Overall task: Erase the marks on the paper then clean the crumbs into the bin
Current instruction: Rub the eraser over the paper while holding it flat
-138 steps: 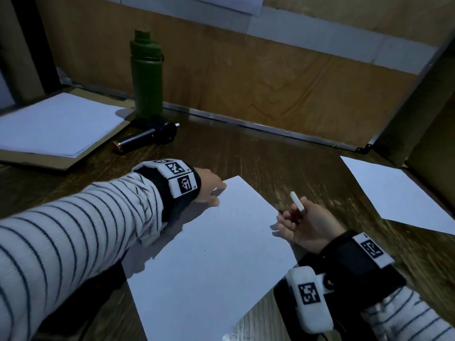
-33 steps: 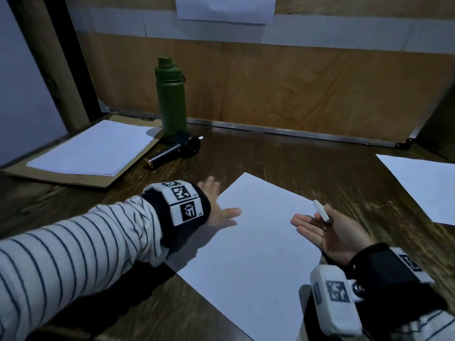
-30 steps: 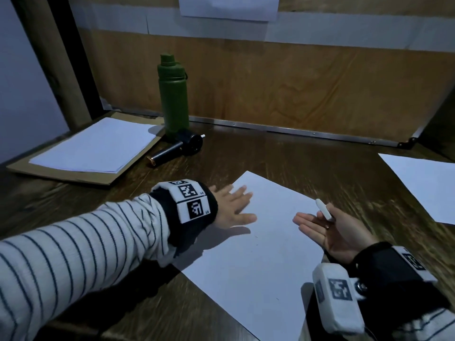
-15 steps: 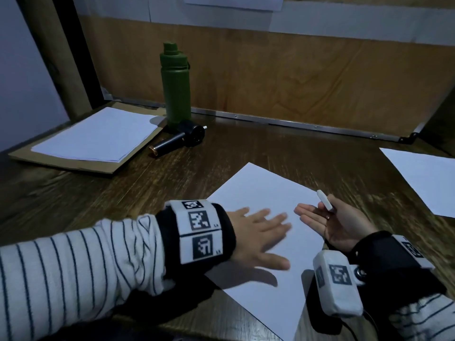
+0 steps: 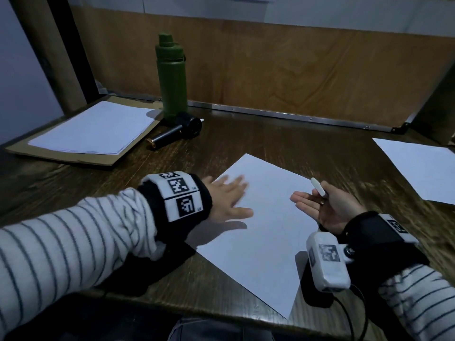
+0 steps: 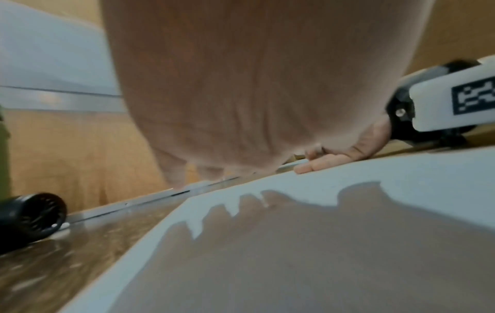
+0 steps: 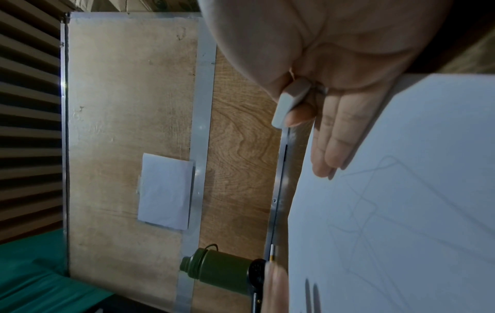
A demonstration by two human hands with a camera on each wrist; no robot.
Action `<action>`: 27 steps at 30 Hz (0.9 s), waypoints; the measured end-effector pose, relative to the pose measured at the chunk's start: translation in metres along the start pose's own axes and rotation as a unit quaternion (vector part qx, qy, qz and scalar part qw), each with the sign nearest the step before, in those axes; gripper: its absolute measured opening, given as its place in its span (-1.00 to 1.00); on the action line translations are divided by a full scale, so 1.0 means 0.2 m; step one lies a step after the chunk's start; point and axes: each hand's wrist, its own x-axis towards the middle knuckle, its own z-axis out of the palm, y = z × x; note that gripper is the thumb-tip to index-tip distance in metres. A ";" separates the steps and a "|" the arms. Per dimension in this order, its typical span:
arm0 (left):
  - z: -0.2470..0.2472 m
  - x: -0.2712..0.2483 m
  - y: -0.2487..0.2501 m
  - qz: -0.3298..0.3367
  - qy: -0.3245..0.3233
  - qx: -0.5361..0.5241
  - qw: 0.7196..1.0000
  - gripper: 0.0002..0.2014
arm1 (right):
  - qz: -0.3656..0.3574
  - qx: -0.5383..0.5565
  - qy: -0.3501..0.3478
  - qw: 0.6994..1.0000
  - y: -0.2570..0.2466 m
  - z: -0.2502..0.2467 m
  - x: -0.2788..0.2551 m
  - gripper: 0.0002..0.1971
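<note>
White paper (image 5: pixel 258 217) is laid at an angle on the dark wooden table (image 5: pixel 283 141), one corner reaching the near edge. Faint pencil lines are seen on the sheet in the right wrist view; in the head view they are barely made out. The left hand (image 5: pixel 226 198) is held palm down over the sheet's left side, fingers straight and spread, with its shadow cast on the paper below; contact with the sheet cannot be confirmed. The right hand (image 5: pixel 327 205) is turned palm up at the paper's right edge, fingers extended, and a white eraser (image 5: pixel 318 186) is pinched between thumb and forefinger. Striped sleeves and marker-tagged wrist units are worn on both arms. A green bottle (image 5: pixel 172 80) is stood upright at the back of the table, with a black cylindrical device (image 5: pixel 177 132) lying just in front of it. A paper stack (image 5: pixel 93 129) on brown card is placed at the far left, and another loose sheet (image 5: pixel 421 166) at the far right.
</note>
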 end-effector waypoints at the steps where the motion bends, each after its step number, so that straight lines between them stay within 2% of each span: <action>1: 0.00 0.01 0.03 0.041 -0.014 -0.007 0.999 -0.25 | 0.000 -0.006 0.003 1.000 0.00 0.00 0.00 -0.60; 3: 0.01 0.03 0.06 0.059 -0.023 -0.019 0.998 -0.28 | -0.002 -0.015 0.008 1.000 0.00 0.01 0.00 -0.59; 4: 0.02 0.03 0.06 0.033 -0.018 -0.028 0.999 -0.27 | -0.004 -0.018 0.011 1.000 0.00 0.02 0.00 -0.59; 7: -0.02 -0.06 0.03 -0.117 0.014 -0.066 0.991 -0.27 | -0.010 -0.026 0.020 0.999 0.00 0.03 -0.01 -0.59; 8: -0.04 -0.07 0.02 -0.146 0.010 -0.045 0.988 -0.28 | -0.013 -0.028 0.024 0.999 0.00 0.04 -0.01 -0.59; 10: -0.06 -0.08 0.03 -0.168 0.016 -0.005 0.986 -0.18 | -0.018 -0.038 0.030 0.999 0.00 0.04 -0.01 -0.59; 11: -0.05 -0.06 0.04 -0.154 0.030 -0.004 0.988 -0.11 | -0.018 -0.045 0.032 0.998 0.00 0.05 -0.01 -0.59; 13: -0.02 0.00 0.08 -0.050 0.032 -0.015 0.998 -0.13 | -0.015 -0.056 0.040 0.998 0.00 0.05 0.00 -0.59; 15: 0.00 0.02 0.15 0.067 -0.014 -0.004 0.998 -0.25 | -0.012 -0.062 0.044 0.997 0.00 0.05 0.01 -0.59; 16: 0.02 0.01 0.17 0.095 -0.031 -0.003 0.995 -0.27 | -0.011 -0.064 0.046 0.997 0.00 0.05 0.01 -0.59; 17: 0.02 0.01 0.18 0.095 -0.038 -0.008 0.995 -0.27 | -0.011 -0.065 0.048 0.997 0.00 0.06 0.01 -0.59; 18: 0.03 -0.01 0.17 0.062 -0.027 -0.023 0.997 -0.24 | -0.013 -0.067 0.049 0.996 0.00 0.06 0.01 -0.60; 21: 0.01 -0.09 0.06 -0.116 0.015 -0.084 0.990 -0.16 | -0.019 -0.062 0.051 0.997 0.00 0.05 0.00 -0.60; 23: 0.00 -0.11 -0.01 -0.154 0.021 -0.057 0.986 -0.10 | -0.018 -0.057 0.049 0.997 0.00 0.05 0.00 -0.59; 25: 0.01 -0.10 -0.02 -0.091 0.003 -0.005 0.996 -0.08 | -0.019 -0.057 0.044 0.997 0.00 0.05 0.00 -0.58; 27: 0.04 -0.09 0.03 0.047 -0.010 0.058 0.997 -0.22 | -0.020 -0.056 0.044 0.997 0.00 0.05 0.01 -0.58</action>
